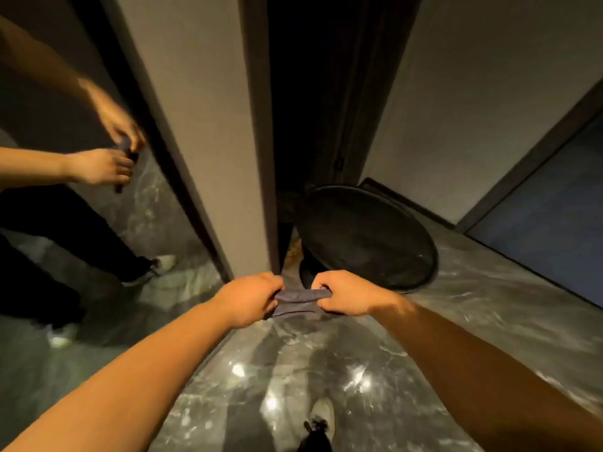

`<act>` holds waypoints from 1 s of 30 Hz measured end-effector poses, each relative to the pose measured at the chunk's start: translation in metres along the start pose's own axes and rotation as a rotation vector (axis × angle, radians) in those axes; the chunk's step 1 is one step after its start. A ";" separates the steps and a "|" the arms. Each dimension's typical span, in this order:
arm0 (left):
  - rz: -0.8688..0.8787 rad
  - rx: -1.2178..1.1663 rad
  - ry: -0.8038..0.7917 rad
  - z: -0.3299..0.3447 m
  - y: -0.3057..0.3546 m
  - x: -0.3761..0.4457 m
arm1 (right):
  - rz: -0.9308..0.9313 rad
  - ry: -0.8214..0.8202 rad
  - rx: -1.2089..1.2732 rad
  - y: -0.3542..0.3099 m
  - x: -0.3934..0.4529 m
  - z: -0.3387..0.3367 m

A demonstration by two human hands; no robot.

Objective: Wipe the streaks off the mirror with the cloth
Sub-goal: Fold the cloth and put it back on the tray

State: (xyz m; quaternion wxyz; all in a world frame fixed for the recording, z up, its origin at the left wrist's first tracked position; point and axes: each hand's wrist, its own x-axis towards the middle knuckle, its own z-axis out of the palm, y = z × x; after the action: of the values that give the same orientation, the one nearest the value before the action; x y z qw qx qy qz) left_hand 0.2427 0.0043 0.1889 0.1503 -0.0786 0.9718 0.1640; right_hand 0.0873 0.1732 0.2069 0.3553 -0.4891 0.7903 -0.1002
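Note:
A small grey-blue cloth point(298, 303) is stretched between my two hands in front of me, above the floor. My left hand point(251, 298) pinches its left end and my right hand point(350, 295) pinches its right end. The tall mirror point(85, 207) stands on my left in a dark frame, reaching down to the floor. It reflects my arms, both hands on the cloth, dark trousers and light shoes. No streaks can be made out on the glass in this dim light.
A grey wall panel point(208, 132) juts out between the mirror and a dark doorway point(326, 93). A round black tray-like disc point(368, 236) leans at the doorway's foot. The glossy marble floor point(293, 380) shows light glints. A blue panel point(554, 216) lies at the right.

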 end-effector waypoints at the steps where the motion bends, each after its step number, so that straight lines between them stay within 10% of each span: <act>1: 0.005 0.025 -0.021 0.010 0.009 0.031 | 0.043 0.001 -0.005 0.024 0.004 -0.001; 10: 0.149 0.087 -0.064 0.075 0.050 0.242 | 0.309 0.223 0.014 0.214 0.056 0.017; 23: 0.362 0.309 0.191 0.151 0.049 0.365 | 0.373 0.617 -0.437 0.323 0.095 0.063; 30: 0.341 0.250 -0.051 0.186 0.024 0.340 | 0.444 0.311 -0.177 0.312 0.092 0.119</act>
State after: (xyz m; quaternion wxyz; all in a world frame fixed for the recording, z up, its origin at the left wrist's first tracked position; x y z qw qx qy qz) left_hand -0.0329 0.0556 -0.0799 0.1537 0.1104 0.9796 0.0670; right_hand -0.0781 0.2751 -0.0800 0.1989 -0.3120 0.9287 -0.0244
